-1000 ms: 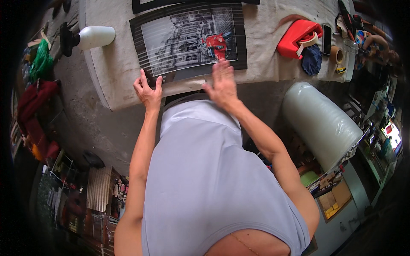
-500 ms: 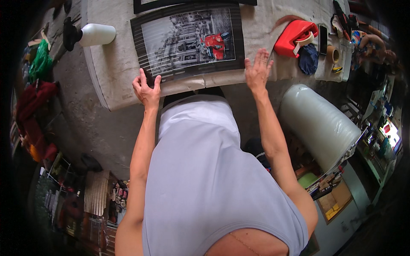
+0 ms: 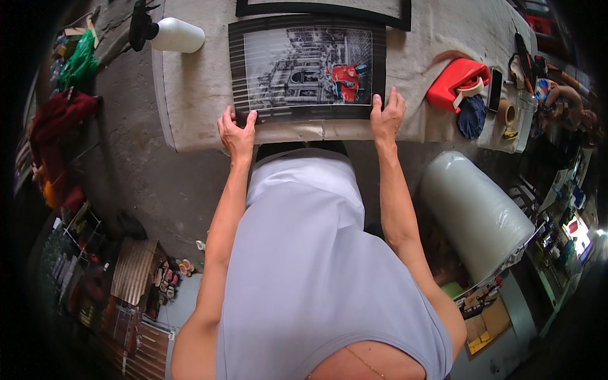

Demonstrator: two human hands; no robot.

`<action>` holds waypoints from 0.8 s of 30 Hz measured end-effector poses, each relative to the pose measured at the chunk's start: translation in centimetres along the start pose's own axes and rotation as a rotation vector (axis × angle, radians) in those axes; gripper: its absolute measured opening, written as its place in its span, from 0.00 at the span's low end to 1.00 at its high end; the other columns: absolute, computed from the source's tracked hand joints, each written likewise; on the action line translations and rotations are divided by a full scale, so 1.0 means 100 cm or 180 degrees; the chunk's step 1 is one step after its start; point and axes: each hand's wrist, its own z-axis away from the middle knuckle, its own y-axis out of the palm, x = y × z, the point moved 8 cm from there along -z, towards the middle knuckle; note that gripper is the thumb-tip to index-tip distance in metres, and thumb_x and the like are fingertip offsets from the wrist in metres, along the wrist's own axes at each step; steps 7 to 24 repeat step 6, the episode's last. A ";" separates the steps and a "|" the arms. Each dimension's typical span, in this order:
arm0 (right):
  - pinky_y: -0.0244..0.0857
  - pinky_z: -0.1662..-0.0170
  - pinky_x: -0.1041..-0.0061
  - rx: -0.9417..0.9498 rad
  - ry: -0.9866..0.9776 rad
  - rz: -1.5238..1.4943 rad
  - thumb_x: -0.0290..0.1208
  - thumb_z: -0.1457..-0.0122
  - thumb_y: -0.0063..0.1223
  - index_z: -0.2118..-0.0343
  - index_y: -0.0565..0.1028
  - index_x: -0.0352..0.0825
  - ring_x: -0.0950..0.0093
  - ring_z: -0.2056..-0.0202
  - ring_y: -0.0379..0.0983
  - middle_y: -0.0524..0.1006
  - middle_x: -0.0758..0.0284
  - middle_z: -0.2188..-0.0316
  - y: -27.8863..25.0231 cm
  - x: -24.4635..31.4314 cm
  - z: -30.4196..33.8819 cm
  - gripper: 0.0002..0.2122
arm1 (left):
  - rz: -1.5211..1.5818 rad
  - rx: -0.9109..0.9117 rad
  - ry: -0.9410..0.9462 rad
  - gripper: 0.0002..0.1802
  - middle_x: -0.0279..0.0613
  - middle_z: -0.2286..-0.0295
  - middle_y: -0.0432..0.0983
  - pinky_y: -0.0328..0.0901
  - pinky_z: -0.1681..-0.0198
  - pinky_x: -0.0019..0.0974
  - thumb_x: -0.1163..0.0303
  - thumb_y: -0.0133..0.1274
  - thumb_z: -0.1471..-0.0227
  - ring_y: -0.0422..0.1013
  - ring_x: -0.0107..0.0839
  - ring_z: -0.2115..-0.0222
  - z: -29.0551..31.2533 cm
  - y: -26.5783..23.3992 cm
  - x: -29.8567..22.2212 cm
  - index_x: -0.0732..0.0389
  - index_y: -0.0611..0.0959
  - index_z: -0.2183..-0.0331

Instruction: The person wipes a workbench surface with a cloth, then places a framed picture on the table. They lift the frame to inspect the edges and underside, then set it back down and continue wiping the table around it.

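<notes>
A glossy picture [image 3: 309, 69] with a wide black border lies flat on the cloth-covered table [image 3: 196, 82]. It shows a grey street scene with a red scooter. My left hand [image 3: 237, 134] grips its near left corner, thumb on the near edge and fingers around the left side. At the near right corner, my right hand [image 3: 387, 120] rests its thumb against the border, its fingers stretched out over the cloth. Just beyond the picture lies an empty black frame [image 3: 329, 8], partly cut off by the upper edge of the view.
A white spray bottle [image 3: 178, 35] lies at the table's left. To the right are a red tape dispenser [image 3: 456, 82], dark blue cloth [image 3: 471, 117], a phone [image 3: 494, 90] and a tape roll [image 3: 505, 113]. Below the table's right side stands a large plastic-wrapped roll [image 3: 478, 212].
My right hand has come in from the open cloth to the picture's near right corner. The picture now lies straighter to the table edge. My left hand stays at its corner.
</notes>
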 end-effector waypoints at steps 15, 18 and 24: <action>0.58 0.48 0.61 -0.0184 0.0239 -0.0004 0.38 0.47 0.56 0.51 0.71 0.29 0.57 0.53 0.66 0.70 0.54 0.55 0.004 -0.005 -0.014 0.23 | -0.0177 0.0147 -0.0180 0.38 0.48 0.60 0.70 0.63 0.54 0.42 0.54 0.65 0.59 0.68 0.41 0.60 -0.006 0.001 0.008 0.62 0.72 0.48; 0.58 0.48 0.61 -0.0184 0.0239 -0.0004 0.38 0.47 0.56 0.51 0.71 0.29 0.57 0.53 0.66 0.70 0.54 0.55 0.004 -0.005 -0.014 0.23 | -0.0177 0.0147 -0.0180 0.38 0.48 0.60 0.70 0.63 0.54 0.42 0.54 0.65 0.59 0.68 0.41 0.60 -0.006 0.001 0.008 0.62 0.72 0.48; 0.58 0.48 0.61 -0.0184 0.0239 -0.0004 0.38 0.47 0.56 0.51 0.71 0.29 0.57 0.53 0.66 0.70 0.54 0.55 0.004 -0.005 -0.014 0.23 | -0.0177 0.0147 -0.0180 0.38 0.48 0.60 0.70 0.63 0.54 0.42 0.54 0.65 0.59 0.68 0.41 0.60 -0.006 0.001 0.008 0.62 0.72 0.48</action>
